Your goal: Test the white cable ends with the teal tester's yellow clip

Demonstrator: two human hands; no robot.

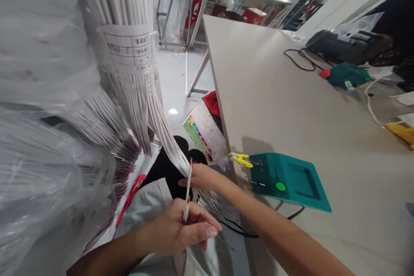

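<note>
A thick bundle of white cables [136, 77] hangs at the left, wrapped with a printed paper label [129, 51]. Its lower strands sweep down toward my hands. My right hand [202, 177] reaches left off the table edge and closes on the ends of a few strands. My left hand [179, 228], lower and nearer, pinches a single white cable with red marks [188, 189] that stands upright between its fingers. Both hands are over my lap, just left of the table.
A beige table [291, 103] fills the right, with a teal box with a green button [287, 181] and a yellow clip [239, 159] near its edge. Farther off lie a teal tool [347, 75], cords and a black device. Plastic-wrapped bundles crowd the left.
</note>
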